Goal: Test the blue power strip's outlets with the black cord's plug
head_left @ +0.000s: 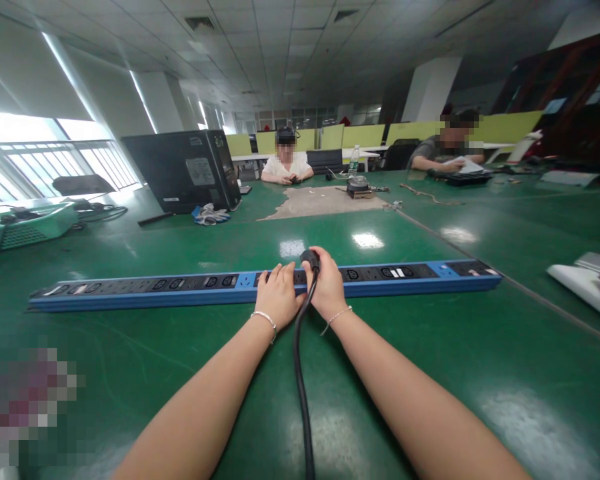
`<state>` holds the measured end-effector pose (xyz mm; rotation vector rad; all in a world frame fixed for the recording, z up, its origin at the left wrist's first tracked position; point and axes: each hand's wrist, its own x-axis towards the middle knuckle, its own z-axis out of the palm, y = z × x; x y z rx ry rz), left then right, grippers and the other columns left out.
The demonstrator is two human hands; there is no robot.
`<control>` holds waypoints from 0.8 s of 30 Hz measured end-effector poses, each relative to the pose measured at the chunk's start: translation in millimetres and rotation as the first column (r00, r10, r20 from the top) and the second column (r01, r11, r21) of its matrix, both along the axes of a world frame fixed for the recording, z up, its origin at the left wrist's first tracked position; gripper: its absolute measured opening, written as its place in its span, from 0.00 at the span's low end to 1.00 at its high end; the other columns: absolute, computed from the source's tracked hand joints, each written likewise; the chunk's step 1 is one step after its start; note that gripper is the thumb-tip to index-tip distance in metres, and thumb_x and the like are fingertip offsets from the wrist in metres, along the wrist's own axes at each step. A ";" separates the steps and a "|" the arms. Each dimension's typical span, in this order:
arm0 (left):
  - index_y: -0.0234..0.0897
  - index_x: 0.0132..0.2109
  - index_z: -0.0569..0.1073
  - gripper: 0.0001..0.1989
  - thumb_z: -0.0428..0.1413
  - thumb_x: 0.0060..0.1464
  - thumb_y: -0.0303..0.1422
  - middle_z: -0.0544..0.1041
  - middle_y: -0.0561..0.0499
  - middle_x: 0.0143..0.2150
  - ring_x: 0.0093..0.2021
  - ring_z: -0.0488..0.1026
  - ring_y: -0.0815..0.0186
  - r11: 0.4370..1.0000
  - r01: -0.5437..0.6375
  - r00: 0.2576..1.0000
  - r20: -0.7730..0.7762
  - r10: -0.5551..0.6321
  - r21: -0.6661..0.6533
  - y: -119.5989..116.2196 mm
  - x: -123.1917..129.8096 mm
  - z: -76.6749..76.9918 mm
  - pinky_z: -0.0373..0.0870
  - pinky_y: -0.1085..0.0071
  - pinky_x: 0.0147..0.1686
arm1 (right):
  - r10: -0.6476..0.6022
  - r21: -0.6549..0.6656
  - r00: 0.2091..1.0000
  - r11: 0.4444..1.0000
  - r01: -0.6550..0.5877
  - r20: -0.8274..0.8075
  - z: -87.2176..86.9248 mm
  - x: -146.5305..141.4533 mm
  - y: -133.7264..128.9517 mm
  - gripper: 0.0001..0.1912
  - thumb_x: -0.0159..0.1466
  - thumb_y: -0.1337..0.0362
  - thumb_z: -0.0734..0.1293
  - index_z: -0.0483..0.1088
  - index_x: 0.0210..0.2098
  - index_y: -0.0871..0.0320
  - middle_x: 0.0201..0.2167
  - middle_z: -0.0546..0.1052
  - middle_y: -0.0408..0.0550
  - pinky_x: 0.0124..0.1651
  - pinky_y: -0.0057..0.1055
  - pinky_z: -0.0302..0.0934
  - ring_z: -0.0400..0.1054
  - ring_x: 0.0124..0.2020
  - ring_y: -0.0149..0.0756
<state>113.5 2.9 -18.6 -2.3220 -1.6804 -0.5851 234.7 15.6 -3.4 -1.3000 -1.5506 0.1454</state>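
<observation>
A long blue and black power strip (130,289) with several sockets along its top lies across the green table. My left hand (279,293) is on its middle, fingers over the far edge and thumb at the near side, gripping the strip. Just right of it, my right hand (327,283) is closed around a black plug (310,259), held at the strip's sockets. Whether the plug's pins are inside a socket is hidden. From the plug a thick black cord (303,387) runs down toward me, between my forearms.
A black computer case (180,170) stands at the back left, with gloves (210,215) beside it. Far left is a green basket (35,223) with cables. A white object (587,290) lies at right. Two people sit across the table, near a water bottle (354,162).
</observation>
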 end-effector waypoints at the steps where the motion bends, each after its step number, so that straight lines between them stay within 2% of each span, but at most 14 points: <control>1: 0.30 0.61 0.57 0.30 0.48 0.55 0.43 0.67 0.40 0.58 0.61 0.58 0.55 1.000 0.004 1.000 -0.002 -0.004 -0.003 -0.3 -0.4 0.2 0.52 0.54 0.59 | 0.003 0.022 1.000 1.000 -0.002 -0.016 0.5 10.4 3.4 0.18 0.60 0.62 0.58 0.65 0.49 0.62 0.45 0.73 0.55 0.51 0.35 0.59 0.66 0.46 0.40; 4: 0.32 0.61 0.57 0.33 0.50 0.53 0.48 0.67 0.39 0.58 0.61 0.58 0.54 1.000 0.008 1.000 -0.015 -0.009 -0.018 -1.1 -1.6 1.1 0.52 0.54 0.59 | -0.034 0.055 0.998 0.998 0.037 -0.047 -0.3 57.0 10.7 0.21 0.59 0.60 0.59 0.65 0.51 0.58 0.45 0.73 0.52 0.49 0.38 0.61 0.67 0.44 0.40; 8: 0.34 0.60 0.58 0.32 0.50 0.53 0.48 0.66 0.40 0.59 0.62 0.57 0.54 0.999 0.026 1.000 -0.016 -0.027 -0.019 -0.8 -2.5 1.2 0.51 0.53 0.59 | -0.123 0.002 0.984 0.992 0.124 -0.127 -3.0 123.7 8.7 0.17 0.56 0.59 0.61 0.72 0.43 0.57 0.38 0.76 0.49 0.44 0.37 0.63 0.69 0.39 0.40; 11: 0.34 0.58 0.60 0.31 0.50 0.53 0.48 0.66 0.40 0.59 0.61 0.58 0.54 0.999 0.037 0.999 -0.011 -0.037 -0.005 -0.3 -2.9 0.4 0.51 0.53 0.58 | -0.161 -0.068 0.981 0.986 0.154 -0.107 -4.2 149.8 2.0 0.16 0.54 0.59 0.62 0.74 0.39 0.57 0.34 0.77 0.47 0.42 0.37 0.63 0.70 0.36 0.40; 18: 0.34 0.57 0.62 0.29 0.51 0.53 0.48 0.66 0.40 0.59 0.61 0.58 0.53 0.999 0.050 0.999 -0.013 -0.050 0.009 -0.4 -3.2 0.2 0.51 0.53 0.58 | -0.105 -0.107 0.988 0.987 0.117 0.113 -9.0 149.5 -2.6 0.18 0.56 0.58 0.61 0.73 0.43 0.54 0.35 0.78 0.46 0.44 0.35 0.63 0.71 0.37 0.39; 24: 0.35 0.56 0.62 0.29 0.52 0.53 0.48 0.66 0.41 0.59 0.60 0.58 0.53 0.999 0.043 0.999 -0.010 -0.043 -0.004 -0.4 -2.8 2.2 0.51 0.54 0.58 | -0.163 -0.103 0.933 0.973 0.205 0.320 -6.9 136.2 -5.6 0.18 0.56 0.60 0.61 0.74 0.43 0.52 0.31 0.79 0.47 0.40 0.35 0.65 0.72 0.33 0.40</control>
